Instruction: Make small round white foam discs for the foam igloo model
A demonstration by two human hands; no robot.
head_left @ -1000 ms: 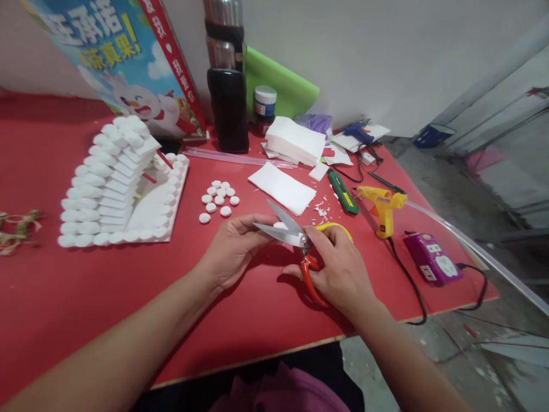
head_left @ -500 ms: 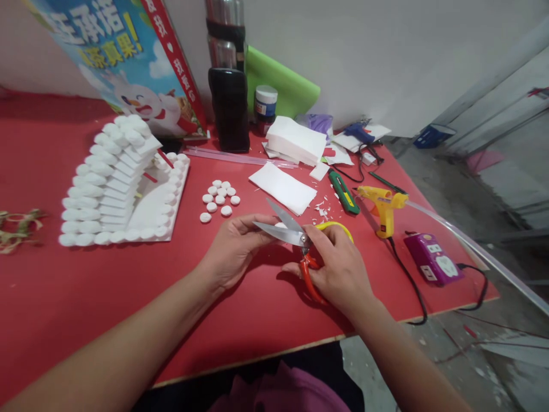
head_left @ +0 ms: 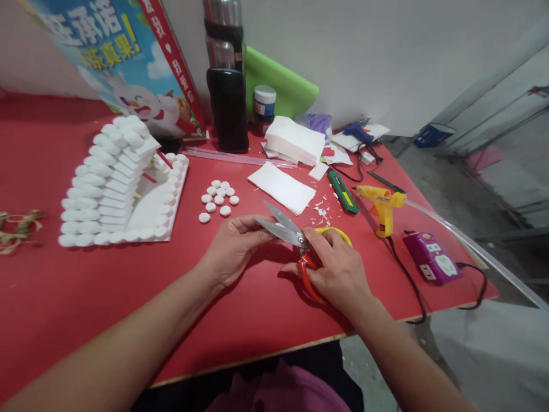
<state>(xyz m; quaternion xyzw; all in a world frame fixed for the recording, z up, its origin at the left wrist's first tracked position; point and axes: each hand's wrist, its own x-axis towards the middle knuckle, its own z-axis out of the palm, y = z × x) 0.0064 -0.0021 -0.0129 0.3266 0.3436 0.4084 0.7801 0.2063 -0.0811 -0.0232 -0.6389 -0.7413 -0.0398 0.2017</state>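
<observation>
My right hand [head_left: 338, 266] grips scissors [head_left: 285, 229] with one red and one yellow handle, their blades spread apart and pointing left. My left hand [head_left: 234, 249] is closed in a pinch at the blade tips. A small white piece showed at its fingertips a moment ago; the blades and fingers now hide it. Beyond my left hand lie several round white discs [head_left: 219, 200] on the red table [head_left: 240, 337]. A folded white sheet [head_left: 283, 187] lies just past the scissors, with white scraps [head_left: 321, 213] to its right.
At left stands a white stepped model [head_left: 115, 189] edged with discs. To the right are a green utility knife [head_left: 343, 191], a yellow glue gun [head_left: 381, 209] and a purple power box [head_left: 432, 257] with cords. A black phone [head_left: 228, 111] and a stack of white sheets [head_left: 295, 140] stand behind.
The scissors' blades have come closer together, and the small white piece between them has gone out of sight. Both hands stay nearly in place.
</observation>
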